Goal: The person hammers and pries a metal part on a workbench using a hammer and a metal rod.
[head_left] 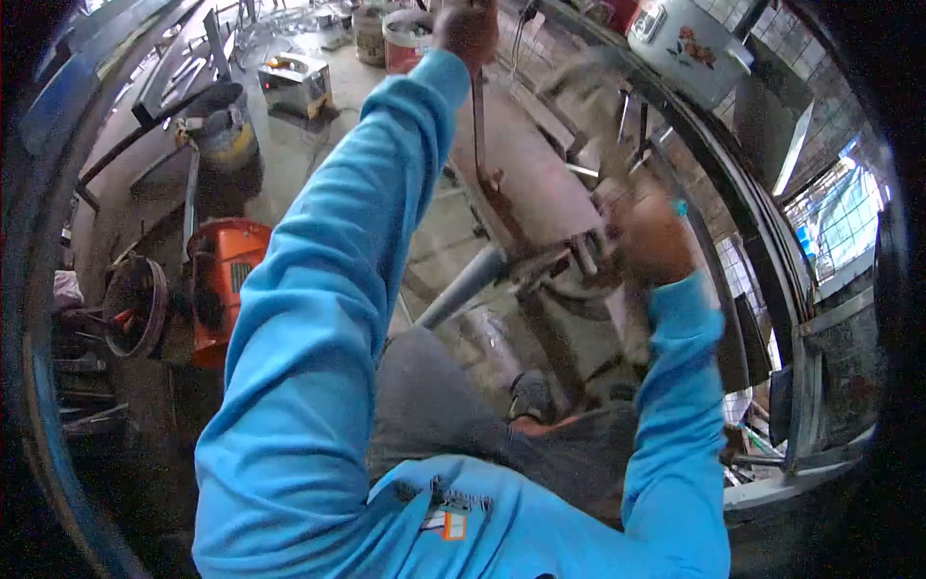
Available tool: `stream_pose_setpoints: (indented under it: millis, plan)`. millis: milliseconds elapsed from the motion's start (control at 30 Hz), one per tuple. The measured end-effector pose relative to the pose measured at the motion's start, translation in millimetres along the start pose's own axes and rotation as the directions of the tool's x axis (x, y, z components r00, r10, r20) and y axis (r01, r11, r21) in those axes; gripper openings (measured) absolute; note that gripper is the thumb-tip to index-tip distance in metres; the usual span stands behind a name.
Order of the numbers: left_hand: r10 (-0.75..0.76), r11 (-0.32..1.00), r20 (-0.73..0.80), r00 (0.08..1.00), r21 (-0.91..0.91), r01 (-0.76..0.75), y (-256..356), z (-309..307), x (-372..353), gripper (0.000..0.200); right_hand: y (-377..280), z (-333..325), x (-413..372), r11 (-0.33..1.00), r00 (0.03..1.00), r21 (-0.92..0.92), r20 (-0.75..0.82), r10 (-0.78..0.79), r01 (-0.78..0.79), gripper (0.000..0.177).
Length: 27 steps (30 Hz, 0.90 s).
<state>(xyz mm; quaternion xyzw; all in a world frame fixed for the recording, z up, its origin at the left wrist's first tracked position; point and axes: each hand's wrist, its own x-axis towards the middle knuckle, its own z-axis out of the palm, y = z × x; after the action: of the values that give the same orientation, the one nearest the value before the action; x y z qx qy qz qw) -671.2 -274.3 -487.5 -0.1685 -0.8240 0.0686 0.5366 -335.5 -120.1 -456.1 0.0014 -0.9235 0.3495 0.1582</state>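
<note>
Gripping the upper end of a thin rusty bar (477,116) that runs down along the left edge of the rusty steel plate (531,179), the left hand (466,29) has its fingers curled tight around it, above the plate's far end. The right hand (651,236) sits at the plate's near right corner, just beside a cluster of short metal rods (582,253), but it is blurred and I cannot tell how its fingers are set. A grey pipe (465,288) slants away below the plate's near end, and an orange machine (227,275) stands well left of it.
</note>
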Motion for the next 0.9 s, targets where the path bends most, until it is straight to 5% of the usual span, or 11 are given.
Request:
stream_pose_setpoints:
  millis: [33,133,200,300,367,433,533,567,667,800,900]
  plan:
    - [-0.065,0.994,-0.018,0.998,-0.09,0.063,-1,-9,-8,0.039,-26,-24,-3,0.97,0.974,0.091,0.004,0.226,-0.225,0.036]
    - [-0.075,0.99,0.076,0.994,-0.115,0.084,-4,-47,-7,0.045,-55,-64,-2,0.937,0.966,0.349,-0.238,0.097,-0.008,0.031]
    - [-0.017,1.0,0.08,0.997,-0.023,0.019,4,-67,-2,0.044,-43,-38,3,0.981,0.891,0.166,-0.453,-0.017,0.103,0.03]
    - [-0.121,0.948,-0.115,0.986,-0.309,0.08,15,-51,4,0.037,91,40,-17,0.756,0.853,-0.527,-0.105,-0.51,0.388,0.034]
    - [-0.167,0.896,-0.176,0.97,-0.439,0.074,19,-61,7,0.033,83,33,-24,0.665,0.911,-0.624,0.257,-0.322,0.411,0.039]
    - [-0.166,0.9,-0.318,0.933,-0.436,0.012,16,-75,3,0.027,-19,-31,-18,0.947,0.936,-0.201,0.201,0.29,-0.251,0.043]
    - [-0.404,0.094,0.25,0.88,-0.945,0.312,13,-114,3,0.021,-50,-56,-21,1.0,0.952,0.004,-0.308,0.004,-0.003,0.032]
    - [-0.29,0.09,0.267,0.919,-0.948,0.304,4,-126,4,0.021,-51,-61,-15,0.992,0.911,0.001,-0.396,-0.118,0.128,0.03]
    - [0.065,0.99,-0.165,0.984,-0.111,-0.084,13,-95,4,0.024,-8,-12,-1,0.806,0.715,-0.521,-0.447,-0.537,0.28,0.029]
    - [0.032,0.999,-0.248,0.968,-0.033,-0.042,17,-87,10,0.03,27,18,-13,0.96,0.986,-0.28,0.164,0.027,0.02,0.034]
    - [-0.117,0.935,-0.203,0.972,-0.353,0.039,22,-59,1,0.038,-25,-20,-30,0.967,0.972,0.106,-0.029,0.235,-0.231,0.039]
